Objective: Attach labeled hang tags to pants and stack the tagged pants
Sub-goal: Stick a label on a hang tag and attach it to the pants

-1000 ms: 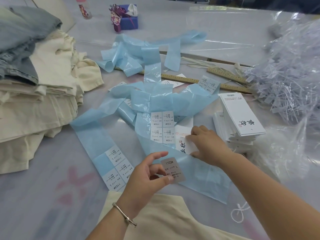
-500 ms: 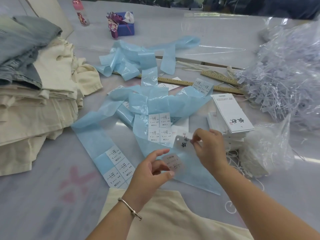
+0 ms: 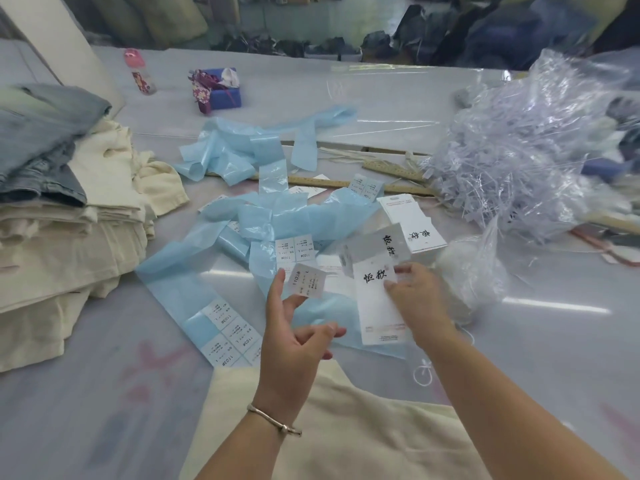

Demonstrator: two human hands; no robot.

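Large table fills view, pale grey glossy top, faint pink marks near front left. Bright streaks of overhead light reflect on table's right side and centre. Cream slanted panel rises at table's far left corner. Beyond table's far edge, dim room: rolls of beige fabric left, dark heaps of cloth right, blurred. Floor not visible.
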